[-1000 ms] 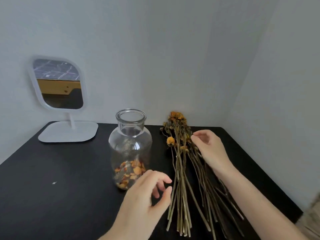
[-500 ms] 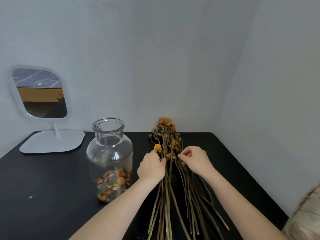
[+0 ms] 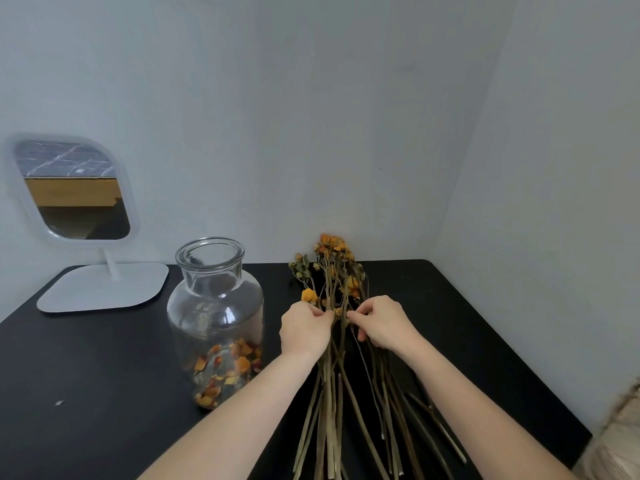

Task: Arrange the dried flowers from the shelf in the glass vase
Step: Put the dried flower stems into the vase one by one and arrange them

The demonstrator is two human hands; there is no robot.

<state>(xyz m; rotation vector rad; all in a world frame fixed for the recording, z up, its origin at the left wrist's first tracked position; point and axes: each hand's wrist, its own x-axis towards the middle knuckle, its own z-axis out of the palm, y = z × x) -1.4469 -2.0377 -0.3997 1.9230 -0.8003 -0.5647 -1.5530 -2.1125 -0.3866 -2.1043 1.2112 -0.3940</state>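
A bundle of dried flowers (image 3: 334, 268) with orange and yellow heads lies on the black shelf (image 3: 104, 358), its long stems fanning toward me. Left of the bundle stands a clear glass vase (image 3: 214, 306) with a wide open mouth and loose orange petals at its bottom. My left hand (image 3: 304, 329) and my right hand (image 3: 381, 323) sit side by side on the upper stems, just below the flower heads. Both pinch stems between fingers and thumb. The stems under my palms are hidden.
A white-framed standing mirror (image 3: 74, 192) on a flat white base (image 3: 104, 287) stands at the back left. White walls meet in a corner right behind the flower heads. The shelf's right edge runs close to the stems. A pale woven thing (image 3: 620, 441) shows at the lower right.
My left hand has come forward from beside the vase onto the stems. My right hand has slid in toward it, and both now pinch stems close together.
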